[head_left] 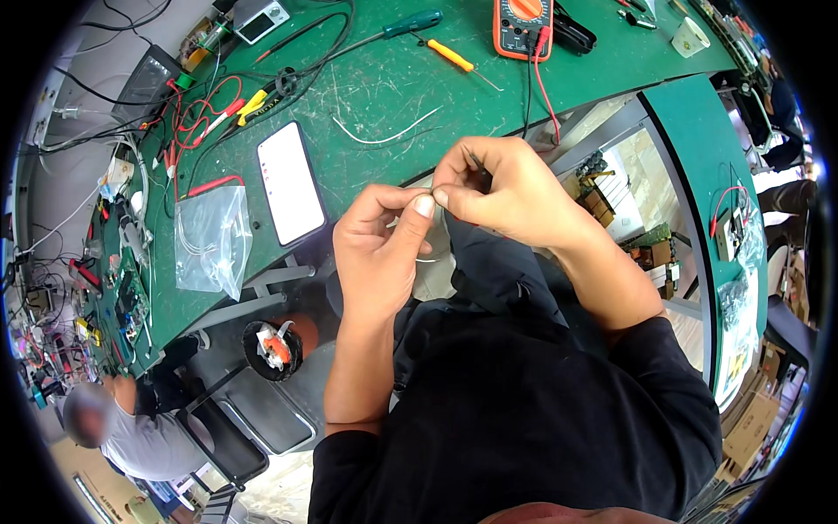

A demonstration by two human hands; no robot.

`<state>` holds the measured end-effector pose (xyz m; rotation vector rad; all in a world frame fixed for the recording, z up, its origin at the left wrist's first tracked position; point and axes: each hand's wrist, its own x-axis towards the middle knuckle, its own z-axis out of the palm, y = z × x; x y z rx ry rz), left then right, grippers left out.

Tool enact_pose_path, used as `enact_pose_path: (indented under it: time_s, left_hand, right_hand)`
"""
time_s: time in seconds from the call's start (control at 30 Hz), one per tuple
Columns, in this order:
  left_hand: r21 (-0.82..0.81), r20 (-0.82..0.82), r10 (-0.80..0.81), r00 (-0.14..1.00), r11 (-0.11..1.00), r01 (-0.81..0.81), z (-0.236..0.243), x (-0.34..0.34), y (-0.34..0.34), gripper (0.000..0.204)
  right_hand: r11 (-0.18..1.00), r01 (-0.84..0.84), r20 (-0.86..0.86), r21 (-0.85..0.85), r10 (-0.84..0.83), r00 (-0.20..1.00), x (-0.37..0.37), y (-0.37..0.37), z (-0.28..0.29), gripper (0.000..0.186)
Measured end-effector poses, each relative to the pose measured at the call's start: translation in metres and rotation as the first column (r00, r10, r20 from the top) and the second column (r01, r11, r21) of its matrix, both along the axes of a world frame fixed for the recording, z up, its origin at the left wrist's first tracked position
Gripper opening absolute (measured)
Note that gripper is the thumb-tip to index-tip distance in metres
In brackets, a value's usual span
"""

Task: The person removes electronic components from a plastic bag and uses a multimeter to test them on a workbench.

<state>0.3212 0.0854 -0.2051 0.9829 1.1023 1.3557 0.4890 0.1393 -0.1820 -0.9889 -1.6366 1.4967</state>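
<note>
My left hand and my right hand meet thumb to thumb just off the table's front edge, both closed in a pinch. A thin white wire shows by my left palm and seems to run up into that pinch. Whatever lies between my right fingertips is tiny and mostly covered by them. On the green table beyond my hands lies a loose white wire. A phone with a lit white screen rests left of my left hand.
A clear plastic bag lies by the table edge. Farther back are an orange multimeter, a yellow-handled tool, a green-handled screwdriver and clip leads. Below stands a bin. Another person sits at lower left.
</note>
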Motion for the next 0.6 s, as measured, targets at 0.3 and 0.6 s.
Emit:
enact_pose_path:
  time_s: [0.3,0.6]
  left_hand:
    - [-0.050,0.069,0.164,0.984,0.986,-0.161,0.001,0.001,0.002,0.014]
    - [-0.050,0.145,0.187,0.972,0.982,-0.182,-0.002,0.006,0.004,0.013]
  right_hand:
    - [0.878,0.094,0.268,0.469,-0.243,0.932,0.006,-0.041,0.005,0.024]
    - [0.987,0.152,0.217,0.044,-0.158,0.963,-0.033,-0.052,-0.030,0.027]
